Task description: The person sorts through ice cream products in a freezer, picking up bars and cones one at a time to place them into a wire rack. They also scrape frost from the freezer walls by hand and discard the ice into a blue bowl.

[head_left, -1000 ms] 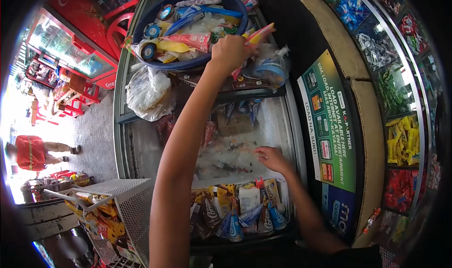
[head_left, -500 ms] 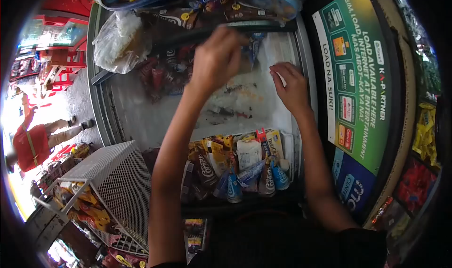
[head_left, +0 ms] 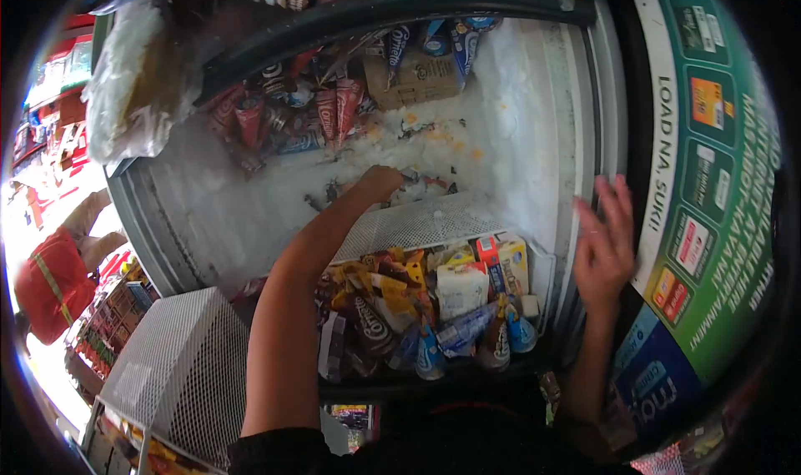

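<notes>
Deep in the chest freezer [head_left: 501, 154], my left hand [head_left: 380, 183] is closed low over the frosty floor, among dark scraps and orange bits in the ice [head_left: 425, 145]. Its fingertips are mostly hidden, so what they hold, if anything, does not show. My right hand [head_left: 605, 254] is open, fingers spread, above the freezer's right rim, slightly blurred. Beyond my left hand lie red ice cream cones [head_left: 334, 112], blue Cornetto cones [head_left: 396, 54] and a brown cardboard box [head_left: 413, 81]. Nearer me, a white wire basket [head_left: 434, 225] holds wrapped ice creams [head_left: 371, 329].
A dark sliding lid edge [head_left: 400, 8] crosses the far side. A clear plastic bag [head_left: 133, 83] rests at the far left corner. Beside the freezer stands a white mesh rack [head_left: 175, 366]. A green sign [head_left: 717, 183] is at right. A person in red [head_left: 54, 283] is outside, left.
My left hand has gone from the far lid edge down to the freezer floor. My right hand has moved right, out over the rim. The view has shifted closer to the freezer.
</notes>
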The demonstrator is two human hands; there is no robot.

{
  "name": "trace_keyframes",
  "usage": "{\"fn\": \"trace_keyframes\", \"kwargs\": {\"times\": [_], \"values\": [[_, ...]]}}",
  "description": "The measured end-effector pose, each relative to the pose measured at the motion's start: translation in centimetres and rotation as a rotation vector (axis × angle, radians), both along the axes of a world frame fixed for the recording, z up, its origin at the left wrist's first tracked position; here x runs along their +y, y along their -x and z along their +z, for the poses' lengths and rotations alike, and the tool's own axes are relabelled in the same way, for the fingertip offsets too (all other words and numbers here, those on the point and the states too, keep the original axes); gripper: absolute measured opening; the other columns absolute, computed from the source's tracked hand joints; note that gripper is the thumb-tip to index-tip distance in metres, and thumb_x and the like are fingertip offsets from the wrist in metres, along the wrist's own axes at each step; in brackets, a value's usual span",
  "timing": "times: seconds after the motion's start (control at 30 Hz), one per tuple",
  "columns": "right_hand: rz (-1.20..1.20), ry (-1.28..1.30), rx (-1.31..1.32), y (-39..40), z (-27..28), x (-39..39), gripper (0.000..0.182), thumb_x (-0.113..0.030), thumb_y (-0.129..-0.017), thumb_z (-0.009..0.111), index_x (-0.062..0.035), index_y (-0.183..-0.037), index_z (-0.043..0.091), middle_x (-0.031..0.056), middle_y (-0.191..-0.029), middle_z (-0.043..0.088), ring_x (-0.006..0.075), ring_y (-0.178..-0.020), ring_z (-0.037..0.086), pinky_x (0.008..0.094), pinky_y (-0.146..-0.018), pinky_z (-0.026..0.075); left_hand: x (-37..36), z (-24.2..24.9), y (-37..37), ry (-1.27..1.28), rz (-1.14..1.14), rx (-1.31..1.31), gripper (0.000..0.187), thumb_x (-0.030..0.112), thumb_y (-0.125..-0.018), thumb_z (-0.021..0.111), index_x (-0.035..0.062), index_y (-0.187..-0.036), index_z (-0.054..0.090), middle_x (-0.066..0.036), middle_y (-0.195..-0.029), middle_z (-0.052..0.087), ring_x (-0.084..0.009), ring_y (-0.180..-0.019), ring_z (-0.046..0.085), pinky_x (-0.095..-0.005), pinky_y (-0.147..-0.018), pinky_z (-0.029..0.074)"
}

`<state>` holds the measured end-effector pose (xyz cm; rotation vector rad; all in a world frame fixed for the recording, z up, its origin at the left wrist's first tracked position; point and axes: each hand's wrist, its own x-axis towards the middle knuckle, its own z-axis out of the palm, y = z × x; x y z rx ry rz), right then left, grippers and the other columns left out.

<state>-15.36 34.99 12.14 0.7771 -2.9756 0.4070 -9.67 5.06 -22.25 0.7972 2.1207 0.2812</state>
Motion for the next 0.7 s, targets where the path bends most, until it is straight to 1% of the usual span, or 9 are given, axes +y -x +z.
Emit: {"fn": "trace_keyframes", "kwargs": {"times": [0.1,0.17,0.23,0.3,0.43,0.5,0.6,0.63,0.7], "values": [[-0.05,0.062,0.001,0.2,-0.6,0.4,0.03,0.009,-0.078,0.054,-0.0009,-0.104,0.065,0.0167,-0.123,0.056,0.0369,-0.124,0.045,0.0485,-0.102,0.039,1.9,-4.9,-1.4,0.091,0.241,-0.326,0.022,0.017,-0.081,0.056,0.0019,-0.094,0.066,-0.017,-0.099,0.064,-0.033,-0.091,0.063,-0.0428,-0.077,0.05],[-0.039,0.071,0.004,0.2,-0.7,0.7,0.028,0.008,-0.078,0.054,-0.0007,-0.102,0.065,0.0173,-0.121,0.057,0.0383,-0.123,0.046,0.0493,-0.101,0.039,2.5,-11.8,-4.9,-0.081,0.266,-0.24,0.027,0.018,-0.082,0.055,0.0019,-0.101,0.064,-0.018,-0.102,0.063,-0.0332,-0.094,0.061,-0.0428,-0.081,0.049],[-0.025,0.034,-0.001,0.2,-0.7,0.9,0.024,0.004,-0.078,0.054,-0.0001,-0.099,0.065,0.0181,-0.118,0.059,0.0412,-0.122,0.046,0.0508,-0.101,0.039,3.5,-13.7,-5.8,-0.249,0.283,-0.158,0.032,0.02,-0.084,0.053,0.0018,-0.108,0.061,-0.02,-0.105,0.062,-0.0333,-0.098,0.06,-0.0428,-0.084,0.047],[-0.035,0.041,-0.015,0.2,-0.6,1.0,0.023,0.004,-0.078,0.054,0.0004,-0.097,0.065,0.018,-0.117,0.06,0.042,-0.121,0.046,0.0512,-0.101,0.038,4.7,-14.6,-6.9,-0.372,0.596,-0.199,0.039,0.023,-0.086,0.05,0.0033,-0.12,0.055,-0.021,-0.112,0.06,-0.0331,-0.104,0.057,-0.0422,-0.089,0.044],[-0.035,0.03,-0.017,0.3,-0.8,1.1,0.022,0.003,-0.074,0.053,0.0016,-0.092,0.065,0.0181,-0.112,0.062,0.044,-0.12,0.047,0.0518,-0.1,0.038,7.4,-18.6,-6.0,-0.374,0.603,-0.333,0.04,0.022,-0.088,0.05,0.0049,-0.124,0.052,-0.02,-0.116,0.058,-0.0328,-0.104,0.057,-0.0408,-0.088,0.045],[-0.041,-0.003,-0.037,0.3,-0.5,1.1,0.021,0.002,-0.074,0.053,0.0017,-0.091,0.065,0.0184,-0.111,0.062,0.0443,-0.119,0.047,0.0518,-0.1,0.038,8.6,-19.6,-6.2,-0.433,0.913,-0.782,0.037,0.023,-0.089,0.051,0.0043,-0.121,0.053,-0.019,-0.12,0.057,-0.0319,-0.107,0.057,-0.0406,-0.09,0.046],[-0.032,-0.026,-0.027,0.3,-0.5,1.1,0.02,0.001,-0.074,0.053,0.0018,-0.09,0.064,0.0188,-0.108,0.063,0.0454,-0.118,0.048,0.0517,-0.099,0.038,8.0,-22.8,-7.2,-0.544,0.595,-0.552,0.035,0.025,-0.09,0.054,0.006,-0.119,0.056,-0.016,-0.121,0.057,-0.0294,-0.106,0.057,-0.0397,-0.087,0.047],[-0.025,-0.027,-0.053,0.2,-0.4,1.2,0.017,0.0,-0.079,0.053,0.0018,-0.091,0.065,0.0177,-0.11,0.063,0.0437,-0.121,0.044,0.0513,-0.101,0.037,8.0,-21.2,-6.8,-0.541,0.588,-0.556,0.035,0.025,-0.09,0.054,0.006,-0.119,0.056,-0.016,-0.121,0.057,-0.0294,-0.106,0.057,-0.0397,-0.087,0.047],[-0.031,-0.075,-0.11,0.3,0.0,1.1,0.015,-0.003,-0.085,0.052,0.0018,-0.091,0.065,0.0167,-0.112,0.062,0.0417,-0.125,0.041,0.0507,-0.102,0.036,8.4,-14.7,-4.7,-0.422,1.277,-1.029,0.039,0.032,-0.088,0.057,0.0065,-0.118,0.059,-0.014,-0.122,0.057,-0.0285,-0.104,0.059,-0.0383,-0.085,0.048]]}}
